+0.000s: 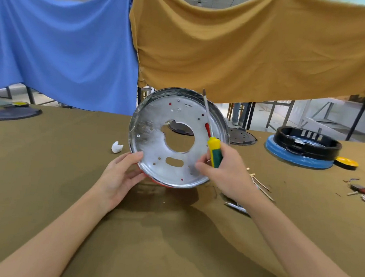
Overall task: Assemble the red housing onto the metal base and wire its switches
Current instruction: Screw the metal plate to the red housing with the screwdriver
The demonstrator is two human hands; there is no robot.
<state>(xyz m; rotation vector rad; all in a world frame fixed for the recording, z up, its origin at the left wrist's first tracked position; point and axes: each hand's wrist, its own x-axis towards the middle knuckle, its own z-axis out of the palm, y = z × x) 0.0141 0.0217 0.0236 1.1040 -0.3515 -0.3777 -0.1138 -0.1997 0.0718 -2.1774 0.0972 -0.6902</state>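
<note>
- The metal base [155,140], a round silver plate with a big centre hole, stands tilted up on its lower edge in the middle of the frame, its flat face towards the camera
- A sliver of the red housing [162,183] shows under the plate's lower rim, and red shows through several small holes, so the housing seems to sit behind the base
- The left hand [119,177] holds the plate's lower left rim, thumb on the face and fingers curled behind the edge
- The right hand [222,170] grips the yellow and green handle of a screwdriver [214,154], its shaft pointing up across the right side of the plate; the thumb and a fingertip also touch the plate's face
- My judgement: this is the fastening step, base and housing being lined up, with wiring of the switches not yet begun
- The next move likely calls for lining up a hole with the red behind it, seating a screw and bringing the tip down, since it now points away from the plate
- Loose small metal parts [261,184], perhaps terminals or screws, lie on the brown table cloth [168,246] at the right of the frame; a small white piece [117,147] lies left of the plate
</note>
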